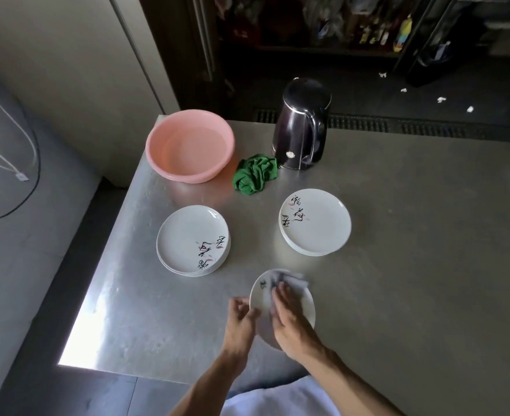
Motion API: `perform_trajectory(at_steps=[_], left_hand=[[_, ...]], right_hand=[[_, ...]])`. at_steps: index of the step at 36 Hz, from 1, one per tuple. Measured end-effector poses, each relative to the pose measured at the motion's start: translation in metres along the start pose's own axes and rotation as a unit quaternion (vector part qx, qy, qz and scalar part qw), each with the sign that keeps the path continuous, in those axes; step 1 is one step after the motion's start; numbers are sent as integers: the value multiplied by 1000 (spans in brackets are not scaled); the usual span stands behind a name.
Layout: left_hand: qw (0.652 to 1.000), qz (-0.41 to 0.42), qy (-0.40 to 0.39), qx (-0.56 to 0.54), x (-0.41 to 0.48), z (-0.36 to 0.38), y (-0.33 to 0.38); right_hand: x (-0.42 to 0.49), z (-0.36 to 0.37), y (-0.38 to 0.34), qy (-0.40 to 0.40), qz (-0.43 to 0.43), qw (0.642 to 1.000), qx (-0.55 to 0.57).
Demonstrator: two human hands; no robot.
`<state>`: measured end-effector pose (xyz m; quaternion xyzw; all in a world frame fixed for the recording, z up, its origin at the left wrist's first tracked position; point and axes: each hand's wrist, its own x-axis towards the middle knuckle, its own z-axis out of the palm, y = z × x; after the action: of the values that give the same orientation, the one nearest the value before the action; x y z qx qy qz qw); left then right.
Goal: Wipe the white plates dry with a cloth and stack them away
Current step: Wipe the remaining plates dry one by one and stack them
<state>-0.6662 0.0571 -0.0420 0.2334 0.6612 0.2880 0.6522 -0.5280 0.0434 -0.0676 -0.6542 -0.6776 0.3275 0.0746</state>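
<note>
Plate (306, 307) in left grip (241, 321), under cloth (292, 279)

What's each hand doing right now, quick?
Left hand: grips the plate by its left rim.
Right hand: flat, presses the cloth onto the plate.

The table (397, 205) is made of dull-sheened brushed metal, the basin (157, 157) of smooth pink plastic; the kettle (295, 127) is finished glossy dark, the held plate (306, 304) glazed white, the green cloth (255, 174) matt
</note>
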Motion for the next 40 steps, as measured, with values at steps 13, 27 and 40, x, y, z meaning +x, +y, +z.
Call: perform_trajectory(at_steps=[13, 27, 40], left_hand=[[994, 20, -105, 27, -2, -2, 2], [998, -8, -55, -20, 1, -15, -6], [994, 3, -113, -2, -7, -16, 11]], right_hand=[[6, -3, 0, -24, -1, 998, -62], [17, -6, -7, -16, 18, 999, 36], [10, -8, 13, -39, 22, 997, -66]])
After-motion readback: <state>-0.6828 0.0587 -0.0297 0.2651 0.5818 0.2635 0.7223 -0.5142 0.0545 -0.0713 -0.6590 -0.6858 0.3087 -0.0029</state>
